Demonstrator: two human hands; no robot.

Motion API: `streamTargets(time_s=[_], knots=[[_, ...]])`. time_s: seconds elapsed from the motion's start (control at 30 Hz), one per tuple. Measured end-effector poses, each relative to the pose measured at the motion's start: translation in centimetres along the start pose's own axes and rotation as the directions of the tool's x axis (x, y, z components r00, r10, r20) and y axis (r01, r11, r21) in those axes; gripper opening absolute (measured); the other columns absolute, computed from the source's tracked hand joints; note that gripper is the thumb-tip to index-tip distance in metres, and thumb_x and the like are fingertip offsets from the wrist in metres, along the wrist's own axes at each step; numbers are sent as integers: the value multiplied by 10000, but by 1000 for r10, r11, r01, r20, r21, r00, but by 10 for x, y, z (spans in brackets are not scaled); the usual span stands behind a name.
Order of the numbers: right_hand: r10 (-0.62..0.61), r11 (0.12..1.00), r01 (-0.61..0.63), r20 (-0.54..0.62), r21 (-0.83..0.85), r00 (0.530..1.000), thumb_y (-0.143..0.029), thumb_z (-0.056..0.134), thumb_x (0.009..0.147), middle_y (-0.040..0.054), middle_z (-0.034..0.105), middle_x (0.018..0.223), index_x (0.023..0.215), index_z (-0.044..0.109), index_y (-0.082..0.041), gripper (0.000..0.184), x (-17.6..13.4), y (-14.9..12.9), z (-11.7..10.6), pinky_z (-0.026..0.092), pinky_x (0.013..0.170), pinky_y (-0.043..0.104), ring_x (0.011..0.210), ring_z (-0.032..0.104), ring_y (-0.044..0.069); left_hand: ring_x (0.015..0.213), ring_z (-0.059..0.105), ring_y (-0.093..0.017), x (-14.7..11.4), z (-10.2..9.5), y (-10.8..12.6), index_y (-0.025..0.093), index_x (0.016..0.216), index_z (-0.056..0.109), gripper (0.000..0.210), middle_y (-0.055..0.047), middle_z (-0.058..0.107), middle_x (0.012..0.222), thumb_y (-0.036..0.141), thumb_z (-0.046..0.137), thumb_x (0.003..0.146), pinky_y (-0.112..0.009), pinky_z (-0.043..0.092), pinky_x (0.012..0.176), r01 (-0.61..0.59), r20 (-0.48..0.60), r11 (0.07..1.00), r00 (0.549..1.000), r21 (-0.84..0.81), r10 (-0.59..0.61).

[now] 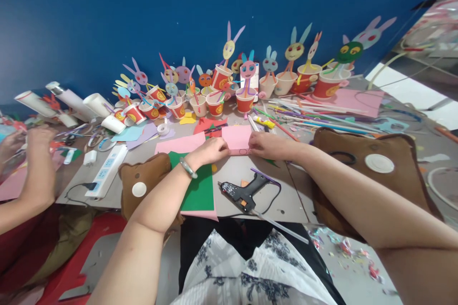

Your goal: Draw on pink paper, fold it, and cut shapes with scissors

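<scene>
A piece of pink paper (236,136) is between my two hands, with small circles drawn along the strip at its near edge. My left hand (213,150) grips its left edge, fingers bent. On the right edge, my right hand (263,145) holds it in the same way. Just nearer to me lies a black glue gun (243,196) with a glue stick coming out of its back. Green paper (202,188) lies under my left forearm, over more pink paper (182,144).
Paper cups (214,105) with paper rabbit heads line the blue wall. Brown cushions (370,176) lie under my forearms. Coloured sticks (336,121) are heaped at the back right. A power strip (107,171) stands left, by another person's arm (37,176).
</scene>
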State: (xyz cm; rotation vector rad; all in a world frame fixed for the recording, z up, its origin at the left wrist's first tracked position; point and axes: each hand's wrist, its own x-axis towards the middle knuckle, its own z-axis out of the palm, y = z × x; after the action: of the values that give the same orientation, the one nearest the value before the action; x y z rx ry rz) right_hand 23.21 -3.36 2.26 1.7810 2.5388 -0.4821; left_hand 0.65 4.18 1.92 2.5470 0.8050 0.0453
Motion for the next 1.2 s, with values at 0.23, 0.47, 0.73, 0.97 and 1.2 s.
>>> streamTargets(time_s=[0.23,0.47,0.73,0.97,1.2], knots=[[145,988,-141,60,-63,988,-336,537,953,157,683,1068,901,724,-140,276,1,-7,-1,454,780,309,919,658,245,689,580,-145,1,1,0,126,749,698,270,-62,680,783,330,588,888,-258,415,663,51,-1,999,999,-8,-51],[196,979,-191,82,-64,977,-356,544,947,162,691,1092,957,738,-143,289,2,-9,-3,452,786,322,957,669,273,649,568,-144,1,2,1,135,706,685,291,-49,668,712,369,619,865,-266,402,654,111,-4,993,994,-30,-111],[198,980,-194,87,-47,976,-352,534,952,150,719,1052,942,739,-149,289,2,-8,-4,445,765,313,936,682,270,615,543,-142,1,2,1,140,659,671,295,-39,639,645,350,612,857,-273,384,637,116,-13,993,993,-34,-116],[216,976,-212,89,-52,972,-365,551,932,144,727,1039,953,734,-151,282,3,-7,-2,439,735,318,928,681,278,616,550,-146,0,0,3,142,662,680,282,-40,640,640,343,614,849,-274,385,635,130,-9,991,991,-32,-131],[222,974,-216,93,-69,971,-381,545,928,140,721,1037,926,729,-156,291,4,-8,-3,437,745,315,928,672,273,614,550,-145,0,0,3,144,649,677,281,-35,642,632,373,673,814,-276,378,626,176,-17,984,984,-41,-177]])
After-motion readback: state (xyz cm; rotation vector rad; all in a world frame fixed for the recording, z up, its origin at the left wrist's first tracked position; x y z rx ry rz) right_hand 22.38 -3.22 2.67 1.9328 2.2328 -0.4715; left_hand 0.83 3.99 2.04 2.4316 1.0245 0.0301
